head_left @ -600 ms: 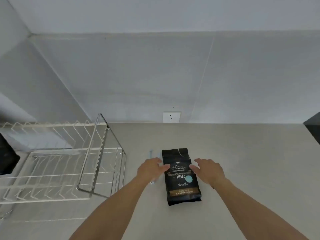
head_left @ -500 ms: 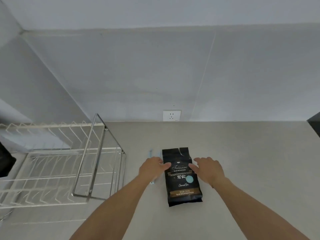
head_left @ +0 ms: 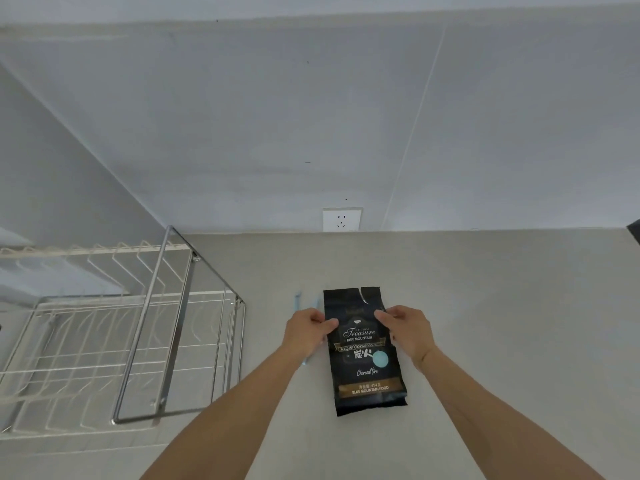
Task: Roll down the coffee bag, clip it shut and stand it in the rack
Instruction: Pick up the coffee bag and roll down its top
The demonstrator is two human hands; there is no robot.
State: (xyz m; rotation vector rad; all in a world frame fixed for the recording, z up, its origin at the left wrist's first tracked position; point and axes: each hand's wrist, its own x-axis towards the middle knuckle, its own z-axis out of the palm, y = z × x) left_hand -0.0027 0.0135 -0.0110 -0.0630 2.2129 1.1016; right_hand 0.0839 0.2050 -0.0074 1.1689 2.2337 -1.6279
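Note:
A black coffee bag (head_left: 363,355) with gold lettering lies flat on the beige counter, its torn top end pointing away from me. My left hand (head_left: 306,332) pinches the bag's left edge just below the top, thumb on the face. My right hand (head_left: 408,330) grips the right edge at the same height. A pale blue clip (head_left: 298,303) lies on the counter just left of the bag, mostly hidden under my left hand. The wire rack (head_left: 145,341) stands at the left.
A white wall socket (head_left: 342,220) sits at the counter's back edge. The rack's tall chrome frame (head_left: 173,306) rises on its right side, near my left forearm. Bare counter (head_left: 519,323) stretches to the right of the bag. A dark object shows at the far right edge.
Both hands have closed in from beside the bag and now pinch its two side edges near the top. The bag has stayed flat in place.

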